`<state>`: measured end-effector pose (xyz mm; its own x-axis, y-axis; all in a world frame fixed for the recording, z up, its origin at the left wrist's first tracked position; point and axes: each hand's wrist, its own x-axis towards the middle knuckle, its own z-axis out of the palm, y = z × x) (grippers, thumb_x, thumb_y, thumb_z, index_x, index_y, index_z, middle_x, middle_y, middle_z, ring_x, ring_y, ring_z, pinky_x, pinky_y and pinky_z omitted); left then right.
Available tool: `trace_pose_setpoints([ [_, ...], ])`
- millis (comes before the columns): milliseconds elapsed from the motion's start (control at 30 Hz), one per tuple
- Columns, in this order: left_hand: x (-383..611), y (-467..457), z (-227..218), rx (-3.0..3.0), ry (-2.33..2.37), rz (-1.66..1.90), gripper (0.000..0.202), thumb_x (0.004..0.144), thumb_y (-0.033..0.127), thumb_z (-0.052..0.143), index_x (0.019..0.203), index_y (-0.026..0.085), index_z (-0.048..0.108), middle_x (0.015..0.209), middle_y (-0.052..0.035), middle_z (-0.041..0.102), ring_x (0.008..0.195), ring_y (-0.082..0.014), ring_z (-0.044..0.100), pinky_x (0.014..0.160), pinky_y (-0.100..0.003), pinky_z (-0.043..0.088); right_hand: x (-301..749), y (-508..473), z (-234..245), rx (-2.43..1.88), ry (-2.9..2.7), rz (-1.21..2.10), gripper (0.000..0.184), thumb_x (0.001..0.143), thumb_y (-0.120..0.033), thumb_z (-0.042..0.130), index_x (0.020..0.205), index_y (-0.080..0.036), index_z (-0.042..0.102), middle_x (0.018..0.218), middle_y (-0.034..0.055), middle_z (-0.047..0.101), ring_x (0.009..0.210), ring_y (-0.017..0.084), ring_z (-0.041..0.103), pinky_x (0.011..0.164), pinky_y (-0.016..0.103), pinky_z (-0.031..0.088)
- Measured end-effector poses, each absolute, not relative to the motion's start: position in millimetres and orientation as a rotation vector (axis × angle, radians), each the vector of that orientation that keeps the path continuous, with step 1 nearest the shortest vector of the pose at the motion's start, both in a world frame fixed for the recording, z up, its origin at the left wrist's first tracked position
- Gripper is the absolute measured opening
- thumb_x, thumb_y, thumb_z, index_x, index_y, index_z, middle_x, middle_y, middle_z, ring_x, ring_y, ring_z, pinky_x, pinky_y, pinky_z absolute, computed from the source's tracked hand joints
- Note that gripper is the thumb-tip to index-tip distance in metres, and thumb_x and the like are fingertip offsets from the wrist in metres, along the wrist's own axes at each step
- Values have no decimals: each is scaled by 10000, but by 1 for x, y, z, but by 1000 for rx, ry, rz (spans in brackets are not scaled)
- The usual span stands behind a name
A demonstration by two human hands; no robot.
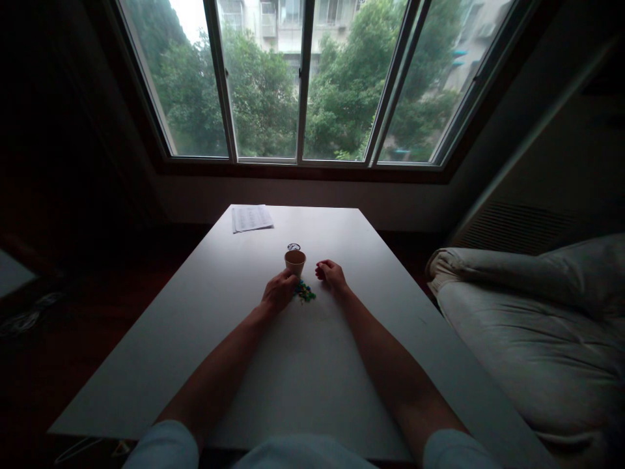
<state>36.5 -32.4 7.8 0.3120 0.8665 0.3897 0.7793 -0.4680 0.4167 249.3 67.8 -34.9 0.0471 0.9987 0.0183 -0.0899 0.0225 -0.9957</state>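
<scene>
A brown paper cup (pixel 295 266) stands upright near the middle of the white table, its mouth facing up. My left hand (pixel 279 290) is closed against the cup's lower left side, its fingers partly covering the base. Just in front of the cup lies a small heap of green, blue and yellow pieces (pixel 305 292), too small to name. To the right of the cup and apart from it, my right hand (pixel 332 274) is curled with its fingertips together, and whatever may be in them is hidden. Behind the cup sits a small dark-rimmed round thing (pixel 293 247).
Printed paper sheets (pixel 252 218) lie at the far left of the white table (pixel 195 339). A pale padded sofa (pixel 527 326) stands along the right side. Beyond the far edge is a wide window (pixel 303 85) with trees outside.
</scene>
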Motion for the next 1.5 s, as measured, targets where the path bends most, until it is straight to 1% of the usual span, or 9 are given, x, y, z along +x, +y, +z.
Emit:
trace_pose_setpoints([
  [167, 35, -32, 6, 2386, 1476, 1009, 251, 961, 240, 454, 971, 178, 698, 1065, -129, 653, 876, -208, 620, 733, -318, 445, 250, 69, -37, -1147, -1126, 1206, 274, 690, -413, 699, 807, -174, 635, 687, 40, 683, 558, 141, 615, 504, 247, 490],
  [400, 36, -31, 6, 2324, 1450, 1234, 210, 958, 215, 481, 991, 202, 688, 1032, -85, 641, 867, -164, 611, 753, -279, 474, 249, 68, -37, -1155, -1151, 1194, 264, 701, -409, 692, 800, -172, 631, 680, 42, 680, 555, 139, 608, 505, 247, 480],
  [667, 39, -23, 10, 1958, 1455, 1548, 166, 925, 240, 560, 962, 189, 714, 979, -55, 640, 707, -108, 583, 673, -239, 484, 249, 70, -39, -1169, -1188, 1173, 257, 709, -411, 674, 801, -174, 631, 667, 37, 671, 553, 143, 606, 507, 250, 480],
  [867, 40, -14, 11, 1713, 1412, 1636, 193, 895, 288, 583, 964, 182, 729, 937, -48, 680, 657, -104, 563, 607, -225, 452, 248, 71, -44, -1156, -1233, 1151, 256, 721, -414, 649, 820, -179, 634, 682, 31, 670, 572, 145, 612, 522, 251, 482],
  [967, 40, -5, 12, 1551, 1326, 1649, 233, 889, 347, 582, 972, 175, 715, 835, -34, 690, 634, -114, 564, 566, -220, 437, 248, 70, -46, -1173, -1278, 1114, 249, 732, -415, 625, 822, -182, 635, 695, 30, 673, 573, 142, 609, 523, 247, 477],
  [1067, 36, 5, 15, 1431, 1188, 1637, 248, 858, 369, 602, 952, 164, 705, 754, -22, 676, 618, -117, 567, 562, -225, 451, 247, 68, -46, -1195, -1336, 1073, 246, 751, -415, 592, 831, -187, 639, 710, 29, 677, 581, 141, 606, 525, 243, 470],
  [1167, 31, 11, 19, 1379, 1161, 1621, 238, 814, 361, 640, 910, 156, 714, 764, -31, 685, 622, -115, 570, 572, -232, 465, 245, 65, -45, -1248, -1433, 992, 237, 771, -402, 568, 843, -193, 652, 728, 29, 685, 602, 149, 615, 537, 245, 463],
  [1267, 29, 14, 25, 1373, 1168, 1570, 235, 790, 339, 651, 910, 154, 731, 792, -42, 702, 627, -117, 571, 567, -233, 461, 242, 60, -43, -1312, -1544, 889, 227, 786, -378, 558, 863, -199, 675, 749, 26, 700, 631, 155, 626, 579, 252, 468],
  [1500, 28, 27, 42, 1494, 1171, 1539, 258, 819, 324, 601, 951, 162, 752, 876, -58, 736, 692, -137, 606, 602, -242, 471, 237, 45, -36, -1381, -1695, 664, 199, 840, -342, 557, 886, -223, 710, 794, 17, 714, 728, 164, 620, 670, 253, 444],
])
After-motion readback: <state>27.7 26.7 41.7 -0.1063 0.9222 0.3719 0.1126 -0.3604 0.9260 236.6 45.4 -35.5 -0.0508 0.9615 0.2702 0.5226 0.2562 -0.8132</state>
